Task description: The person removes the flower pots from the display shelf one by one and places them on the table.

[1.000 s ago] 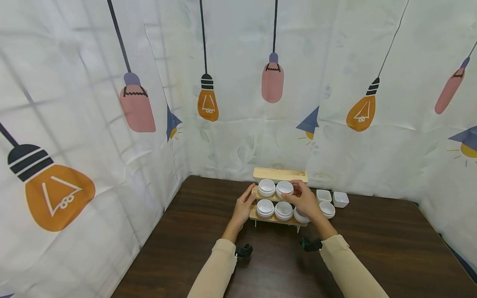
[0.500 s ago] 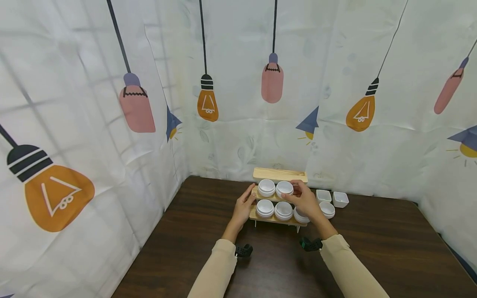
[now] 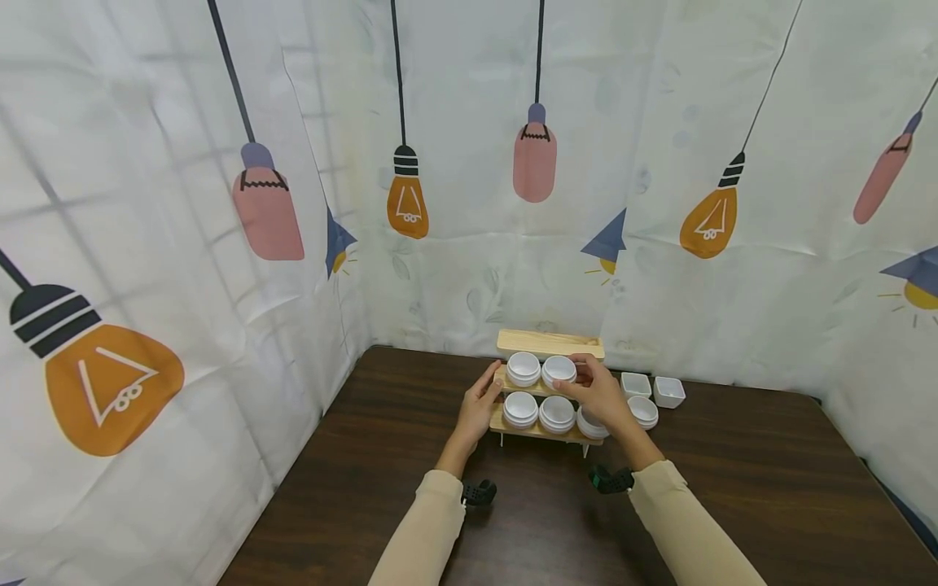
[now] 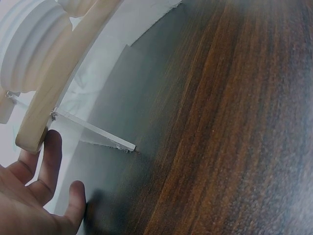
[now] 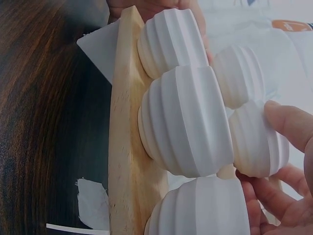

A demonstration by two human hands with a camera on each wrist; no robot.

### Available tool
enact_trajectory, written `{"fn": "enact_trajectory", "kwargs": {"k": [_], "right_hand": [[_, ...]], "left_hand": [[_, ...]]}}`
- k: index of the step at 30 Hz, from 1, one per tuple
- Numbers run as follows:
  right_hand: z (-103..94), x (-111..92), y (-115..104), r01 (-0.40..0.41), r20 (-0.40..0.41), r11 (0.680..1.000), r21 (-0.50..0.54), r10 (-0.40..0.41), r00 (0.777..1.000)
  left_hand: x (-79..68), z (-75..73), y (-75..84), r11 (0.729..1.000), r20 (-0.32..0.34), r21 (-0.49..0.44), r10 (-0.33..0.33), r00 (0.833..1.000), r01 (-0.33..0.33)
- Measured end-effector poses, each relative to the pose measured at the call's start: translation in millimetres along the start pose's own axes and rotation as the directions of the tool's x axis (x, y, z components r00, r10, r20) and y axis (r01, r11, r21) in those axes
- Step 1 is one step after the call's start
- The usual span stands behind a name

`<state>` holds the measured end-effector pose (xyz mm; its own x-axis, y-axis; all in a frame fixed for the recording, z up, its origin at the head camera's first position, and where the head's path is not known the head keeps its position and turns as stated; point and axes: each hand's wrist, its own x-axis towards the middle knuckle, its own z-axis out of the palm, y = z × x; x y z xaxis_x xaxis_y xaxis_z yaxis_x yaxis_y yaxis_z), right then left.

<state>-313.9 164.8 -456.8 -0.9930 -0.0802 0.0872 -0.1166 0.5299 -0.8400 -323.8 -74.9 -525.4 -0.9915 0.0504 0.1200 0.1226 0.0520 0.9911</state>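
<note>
Three wooden tiers form a display rack [image 3: 545, 342] at the table's back, with white legs. Two white ribbed bowls stand side by side on the middle tier: a left bowl [image 3: 523, 368] and a right bowl [image 3: 559, 369]. My right hand [image 3: 602, 397] pinches that right bowl between thumb and fingers, seen closer in the right wrist view as a ribbed bowl [image 5: 259, 139]. At the rack's left end, my left hand [image 3: 478, 407] holds the middle tier's edge; its lower fingers [image 4: 51, 161] curl beside the wood. Several bowls line the lower tier, the rightmost partly hidden by my right hand.
Right of the rack, two square white dishes, a left one [image 3: 635, 384] and a right one [image 3: 669, 392], sit on the dark wooden table [image 3: 747, 472] with a round white bowl [image 3: 643, 412]. A patterned white curtain [image 3: 454, 285] hangs directly behind.
</note>
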Motion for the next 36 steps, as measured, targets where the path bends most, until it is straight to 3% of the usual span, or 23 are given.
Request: {"fn": "enact_trajectory", "kwargs": {"k": [8,23,36], "right_hand": [[-1.8,0,2,0.013,0.001,1.0,0.008,-0.013,1.0],[-7.3,-1,1,0.032,0.023,0.993,0.116,-0.035,0.999],[-13.0,-13,0,0.038,-0.053,0.987,0.155,-0.03,0.998]], "left_hand": [[-17.6,-1.9,33.3,1.0,0.023,-0.004,0.003,1.0,-0.003],[-18.3,-0.8,34.2,1.0,0.014,-0.008,-0.002,1.0,0.002],[-18.8,-3.9,34.3,1.0,0.029,-0.006,-0.015,0.999,0.015]]}}
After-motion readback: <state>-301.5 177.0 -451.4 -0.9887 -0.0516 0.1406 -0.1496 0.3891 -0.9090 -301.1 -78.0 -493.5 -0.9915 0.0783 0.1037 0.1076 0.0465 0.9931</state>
